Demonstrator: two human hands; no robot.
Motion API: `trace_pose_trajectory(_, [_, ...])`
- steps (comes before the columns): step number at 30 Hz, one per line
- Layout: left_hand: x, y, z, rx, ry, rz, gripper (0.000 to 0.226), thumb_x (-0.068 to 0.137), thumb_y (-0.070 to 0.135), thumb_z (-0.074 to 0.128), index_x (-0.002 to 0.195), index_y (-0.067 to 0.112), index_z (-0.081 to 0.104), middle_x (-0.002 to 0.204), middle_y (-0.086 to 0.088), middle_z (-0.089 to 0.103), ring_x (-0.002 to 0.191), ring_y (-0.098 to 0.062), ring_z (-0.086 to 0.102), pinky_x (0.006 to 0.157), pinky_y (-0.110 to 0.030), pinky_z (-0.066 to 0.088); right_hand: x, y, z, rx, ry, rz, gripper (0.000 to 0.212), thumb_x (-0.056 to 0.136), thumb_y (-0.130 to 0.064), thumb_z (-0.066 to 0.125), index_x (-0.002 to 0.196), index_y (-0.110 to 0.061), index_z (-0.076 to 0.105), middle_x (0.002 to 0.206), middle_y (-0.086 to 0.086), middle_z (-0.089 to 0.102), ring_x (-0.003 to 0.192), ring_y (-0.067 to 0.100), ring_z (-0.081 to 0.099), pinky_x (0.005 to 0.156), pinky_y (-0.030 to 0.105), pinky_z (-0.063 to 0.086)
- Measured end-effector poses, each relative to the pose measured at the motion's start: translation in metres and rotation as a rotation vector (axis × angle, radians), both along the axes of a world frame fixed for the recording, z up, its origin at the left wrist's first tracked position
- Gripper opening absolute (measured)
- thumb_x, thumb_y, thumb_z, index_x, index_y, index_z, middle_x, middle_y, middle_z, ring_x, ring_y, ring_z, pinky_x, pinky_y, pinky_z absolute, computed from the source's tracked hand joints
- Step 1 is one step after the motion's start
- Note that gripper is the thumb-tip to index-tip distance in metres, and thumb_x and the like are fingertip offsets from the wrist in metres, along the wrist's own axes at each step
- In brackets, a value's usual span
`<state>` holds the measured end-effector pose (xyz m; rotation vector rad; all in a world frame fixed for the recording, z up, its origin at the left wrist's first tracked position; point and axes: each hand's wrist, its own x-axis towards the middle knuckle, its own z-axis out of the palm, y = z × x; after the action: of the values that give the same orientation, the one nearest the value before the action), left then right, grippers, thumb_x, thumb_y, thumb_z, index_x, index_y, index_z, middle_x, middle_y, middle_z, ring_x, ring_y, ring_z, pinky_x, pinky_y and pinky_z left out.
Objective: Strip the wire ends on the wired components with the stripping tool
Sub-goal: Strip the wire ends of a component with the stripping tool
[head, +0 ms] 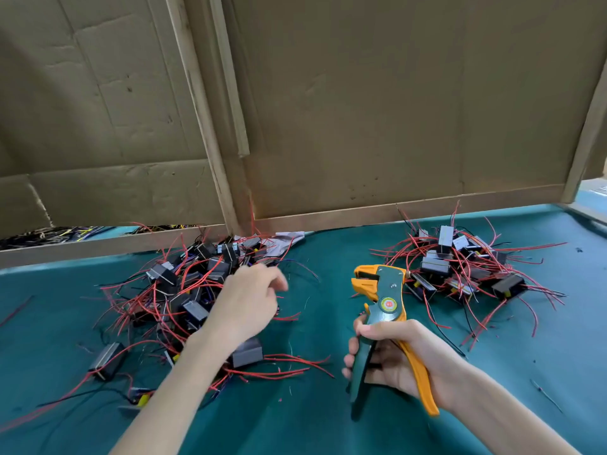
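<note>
A heap of dark boxy components with red and black wires (184, 290) lies on the green cloth at the left. My left hand (249, 297) hovers over its right edge with fingers loosely curled; I cannot see anything held in it. My right hand (391, 353) grips the handles of a green and orange stripping tool (382, 300), jaws pointing up and to the left. A second heap of the same components (460, 270) sits at the right, just beyond the tool's head.
The green cloth (328, 405) covers the table. A cardboard and wood partition (361, 126) stands along the far edge, with a gap at the left showing more wires. Loose wire scraps (545, 394) lie at the right. One component (108, 359) sits apart, front left.
</note>
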<state>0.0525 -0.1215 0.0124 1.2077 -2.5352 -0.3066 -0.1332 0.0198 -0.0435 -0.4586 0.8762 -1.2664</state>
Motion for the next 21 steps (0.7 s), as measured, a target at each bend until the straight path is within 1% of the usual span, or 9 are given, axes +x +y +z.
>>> trace_pose_trajectory(3, [0.026,-0.009,-0.027,-0.108,-0.172,0.027,0.03,0.093,0.015,0.051,0.112,0.034,0.063,0.115,0.015,0.057,0.114,-0.014,0.043,0.094,-0.035,0.03,0.0,0.001,0.0,0.001,0.001,-0.004,0.013,0.066,-0.002,0.072,0.078,-0.003,0.066,0.078,0.023,0.061,0.071,0.038,0.064,0.073,0.049,0.056])
trace_pose_trajectory(5, [0.033,-0.01,-0.041,-0.195,-0.198,0.045,0.027,0.093,0.026,0.055,0.117,0.038,0.061,0.119,0.02,0.051,0.117,-0.011,0.039,0.09,-0.032,0.024,0.001,0.001,0.001,0.003,-0.002,-0.003,0.015,0.065,-0.002,0.073,0.078,-0.002,0.066,0.077,0.023,0.061,0.07,0.038,0.064,0.072,0.049,0.056])
trace_pose_trajectory(7, [0.034,-0.01,-0.047,-0.276,-0.184,0.058,0.024,0.092,0.031,0.059,0.114,0.039,0.063,0.116,0.019,0.052,0.115,-0.01,0.04,0.089,-0.031,0.022,0.001,0.001,0.001,0.003,0.004,-0.005,0.015,0.065,-0.001,0.073,0.078,-0.001,0.066,0.077,0.023,0.06,0.07,0.038,0.064,0.072,0.049,0.056])
trace_pose_trajectory(10, [0.031,-0.01,-0.049,-0.367,-0.192,0.079,0.021,0.091,0.028,0.061,0.11,0.036,0.064,0.108,0.016,0.056,0.11,-0.012,0.044,0.09,-0.031,0.024,0.002,0.001,0.002,0.012,0.02,-0.01,0.012,0.067,-0.002,0.072,0.077,-0.001,0.065,0.077,0.023,0.06,0.069,0.038,0.064,0.072,0.048,0.056])
trace_pose_trajectory(14, [0.029,-0.01,-0.053,-0.421,-0.261,0.11,0.038,0.09,0.03,0.062,0.126,0.037,0.054,0.112,0.008,0.053,0.112,-0.018,0.044,0.09,-0.035,0.028,0.002,0.002,0.003,0.006,0.038,-0.01,0.01,0.068,-0.002,0.071,0.077,-0.002,0.065,0.077,0.023,0.06,0.07,0.038,0.064,0.073,0.048,0.057])
trace_pose_trajectory(15, [0.029,-0.01,-0.053,-0.426,-0.283,0.125,0.035,0.09,0.033,0.061,0.124,0.036,0.054,0.112,0.006,0.051,0.112,-0.019,0.043,0.089,-0.036,0.028,0.003,0.003,0.003,0.002,0.045,-0.006,0.01,0.069,-0.002,0.07,0.077,-0.002,0.065,0.077,0.023,0.06,0.07,0.038,0.064,0.074,0.048,0.057])
trace_pose_trajectory(17, [0.028,-0.01,-0.052,-0.449,-0.286,0.152,0.023,0.089,0.037,0.062,0.111,0.032,0.06,0.108,0.005,0.048,0.108,-0.02,0.042,0.087,-0.036,0.028,0.003,0.003,0.003,-0.006,0.056,-0.002,0.009,0.069,-0.003,0.07,0.076,-0.002,0.065,0.077,0.023,0.06,0.07,0.037,0.064,0.075,0.049,0.057])
trace_pose_trajectory(19, [0.029,-0.01,-0.052,-0.472,-0.232,0.15,0.012,0.087,0.034,0.065,0.098,0.03,0.066,0.104,0.005,0.05,0.104,-0.02,0.044,0.084,-0.036,0.029,0.004,0.003,0.004,-0.01,0.06,-0.004,0.01,0.069,-0.003,0.07,0.077,-0.002,0.064,0.077,0.023,0.06,0.07,0.037,0.064,0.074,0.048,0.057])
trace_pose_trajectory(21, [0.03,-0.011,-0.052,-0.475,-0.146,0.123,0.005,0.084,0.031,0.07,0.088,0.028,0.071,0.101,0.006,0.055,0.101,-0.02,0.048,0.084,-0.036,0.03,0.005,0.003,0.004,-0.009,0.059,-0.008,0.013,0.067,-0.003,0.071,0.077,-0.002,0.064,0.077,0.023,0.06,0.07,0.037,0.064,0.074,0.049,0.057])
